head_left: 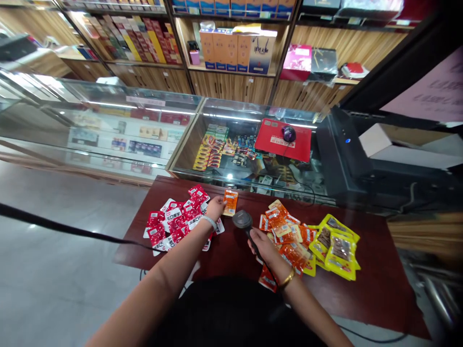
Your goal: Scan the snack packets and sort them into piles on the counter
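Note:
My left hand [216,207] pinches the left edge of an orange snack packet [231,201] near the far edge of the dark red table [231,262]. In my right hand [264,243] is a black handheld barcode scanner [243,220], its head just below and right of that packet. Red and white snack packets [177,217] lie in a loose pile left of my left hand. More orange packets [285,231] are heaped beside and partly behind my right hand. Several yellow packets [340,250] with dark contents overlap at the right.
Beyond the table stands a glass display counter [188,108]. A red mouse pad [267,140] with a dark mouse [288,133] lies on it. Black equipment [347,149] and an open white box [376,142] stand at the right. A black cable [72,224] crosses the left side.

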A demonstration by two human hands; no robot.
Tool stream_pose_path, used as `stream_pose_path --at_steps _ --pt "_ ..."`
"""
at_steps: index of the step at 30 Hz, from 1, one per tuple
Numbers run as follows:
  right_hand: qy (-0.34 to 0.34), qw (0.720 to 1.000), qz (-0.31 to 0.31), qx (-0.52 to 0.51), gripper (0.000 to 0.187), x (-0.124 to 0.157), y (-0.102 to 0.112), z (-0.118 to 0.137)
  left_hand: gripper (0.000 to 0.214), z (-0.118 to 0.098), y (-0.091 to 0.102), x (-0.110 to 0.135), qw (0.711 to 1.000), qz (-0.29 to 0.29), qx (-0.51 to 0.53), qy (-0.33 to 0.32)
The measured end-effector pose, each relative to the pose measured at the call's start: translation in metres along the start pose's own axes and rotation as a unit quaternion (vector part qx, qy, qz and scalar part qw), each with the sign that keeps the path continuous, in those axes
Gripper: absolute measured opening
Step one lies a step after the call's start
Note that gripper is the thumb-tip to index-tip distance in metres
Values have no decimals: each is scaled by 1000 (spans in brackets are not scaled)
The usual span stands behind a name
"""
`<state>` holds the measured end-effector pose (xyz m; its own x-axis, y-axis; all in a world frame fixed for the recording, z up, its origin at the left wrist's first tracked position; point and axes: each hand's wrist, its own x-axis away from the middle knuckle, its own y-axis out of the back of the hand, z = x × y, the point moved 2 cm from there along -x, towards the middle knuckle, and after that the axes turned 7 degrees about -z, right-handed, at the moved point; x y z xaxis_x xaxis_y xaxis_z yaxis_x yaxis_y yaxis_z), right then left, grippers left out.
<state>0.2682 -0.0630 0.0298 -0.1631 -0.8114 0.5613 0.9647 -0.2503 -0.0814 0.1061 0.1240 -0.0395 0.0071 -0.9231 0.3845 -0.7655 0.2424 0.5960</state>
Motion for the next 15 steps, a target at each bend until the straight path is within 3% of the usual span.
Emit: stream_pose_path --at_steps 5,8,10,11,15 --pt "-32 999 -33 -19 61 11 17 -13 20 -9 7 -17 996 13 -87 -20" --pt "-17 998 -54 -28 56 23 32 -21 35 -23 14 -11 973 -63 -196 -106" --pt "-16 996 -77 -34 53 32 43 -26 43 -37 9 2 946 -115 -244 -179" --pt "-22 995 -91 -41 52 38 49 -30 44 -46 1 10 937 -112 -254 -210" --pt "-42 986 -141 -74 49 56 69 -41 41 -83 -57 50 910 57 -251 -324"
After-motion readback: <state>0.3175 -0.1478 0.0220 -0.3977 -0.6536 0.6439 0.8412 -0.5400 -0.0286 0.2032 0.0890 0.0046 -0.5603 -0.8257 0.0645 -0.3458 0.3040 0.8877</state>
